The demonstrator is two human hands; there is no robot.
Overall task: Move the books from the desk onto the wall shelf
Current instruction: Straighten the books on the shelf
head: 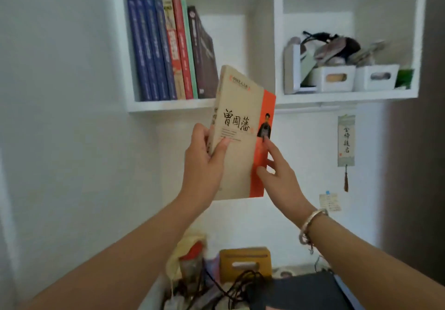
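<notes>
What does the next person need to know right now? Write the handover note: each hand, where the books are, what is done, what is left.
Left hand: grips the beige and orange book at its spine edge, thumb on the cover.
Right hand: fingers straight, steadying the book's orange edge.
The book is held upright in the air, just below the left shelf compartment, not yet in it.
Done: a row of books already stands at the left of that compartment, with free space to its right.
Left: slide the held book in beside the row. The desk below is cluttered; whether more books wait there cannot be told.
</notes>
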